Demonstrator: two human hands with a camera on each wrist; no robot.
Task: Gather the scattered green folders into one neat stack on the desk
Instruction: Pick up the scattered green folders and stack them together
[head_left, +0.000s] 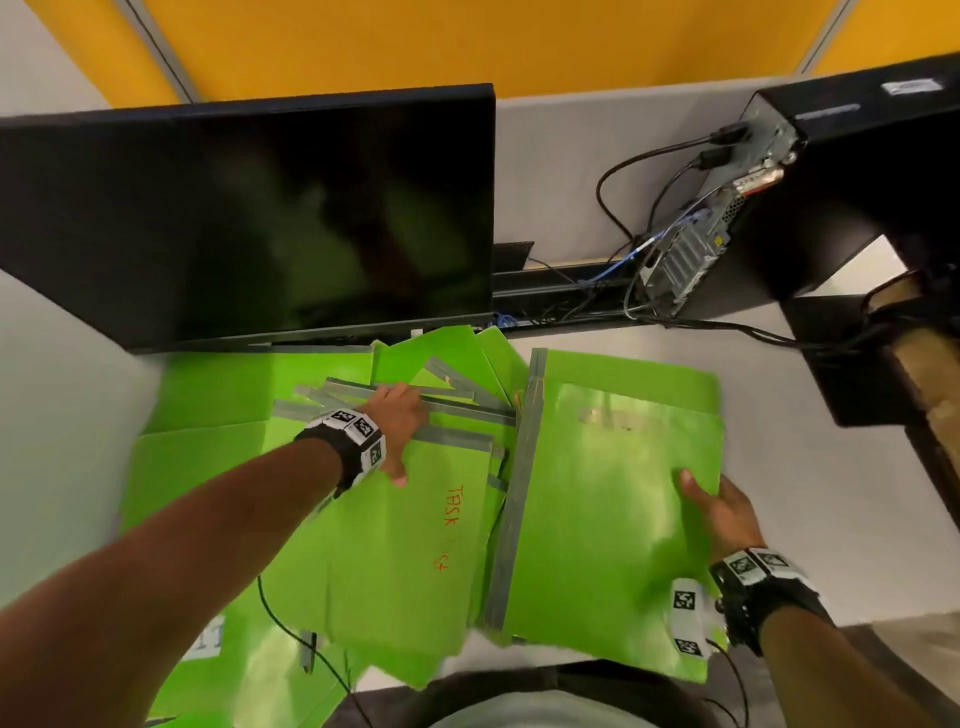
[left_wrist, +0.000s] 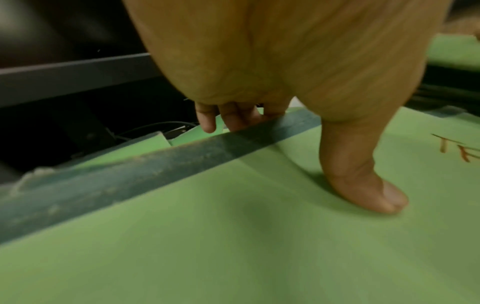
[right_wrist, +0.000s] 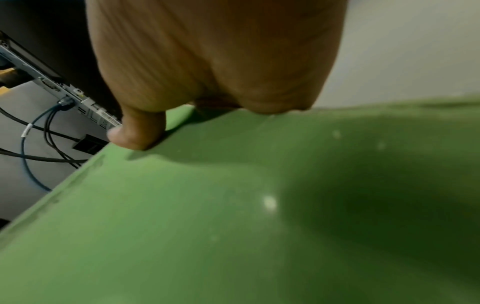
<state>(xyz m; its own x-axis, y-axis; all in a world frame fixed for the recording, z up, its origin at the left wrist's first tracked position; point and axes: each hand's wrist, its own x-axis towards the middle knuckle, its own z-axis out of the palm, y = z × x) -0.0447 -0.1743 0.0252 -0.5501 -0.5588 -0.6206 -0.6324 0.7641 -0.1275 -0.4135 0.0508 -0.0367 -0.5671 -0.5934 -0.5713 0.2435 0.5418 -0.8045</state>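
Count at desk (head_left: 831, 545): green folders (head_left: 395, 545), at least seven by their grey spines, overlapped so the exact number cannot be read. Two hands, left (head_left: 397, 421) and right (head_left: 719, 512). One monitor (head_left: 249, 223). One computer (head_left: 810, 197). Several cables (head_left: 623, 171) into it, uncounted.

— What carries it all?

— A pale grey desk (head_left: 810, 499), bare along the right and far left of the head view.

— And lying on it?

— Green folders (head_left: 395, 545) with grey taped spines, overlapping loosely across the lower middle of the frame. A black monitor (head_left: 249, 218) stands at the upper left, and a black computer case (head_left: 831, 197) at the upper right, its cables (head_left: 623, 208) trailing onto the surface between them.
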